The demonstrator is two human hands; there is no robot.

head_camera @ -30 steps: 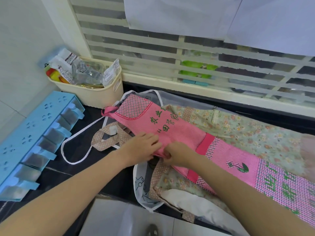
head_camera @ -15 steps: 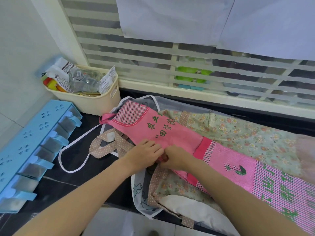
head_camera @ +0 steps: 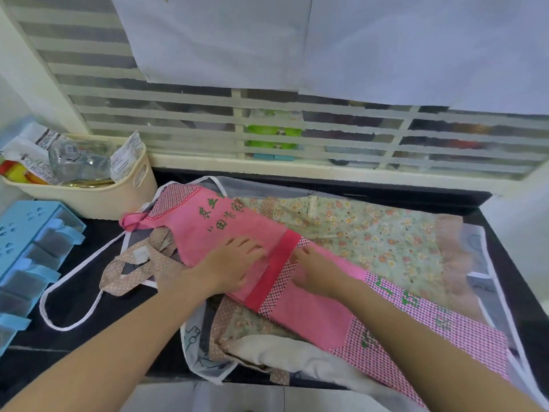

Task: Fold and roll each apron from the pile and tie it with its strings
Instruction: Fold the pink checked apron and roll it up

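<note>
at centre frame we press our left hand [head_camera: 231,264] and right hand [head_camera: 319,270], fingers flat and gripping nothing, either side of the waistband on the pink apron [head_camera: 208,230], its length running upper left to lower right.

Two hands, the left hand [head_camera: 231,264] and the right hand [head_camera: 319,270], are seen. One pink apron [head_camera: 312,295], one floral apron [head_camera: 386,239], one cream basket [head_camera: 98,197] and one blue rack [head_camera: 32,251] are counted.
</note>
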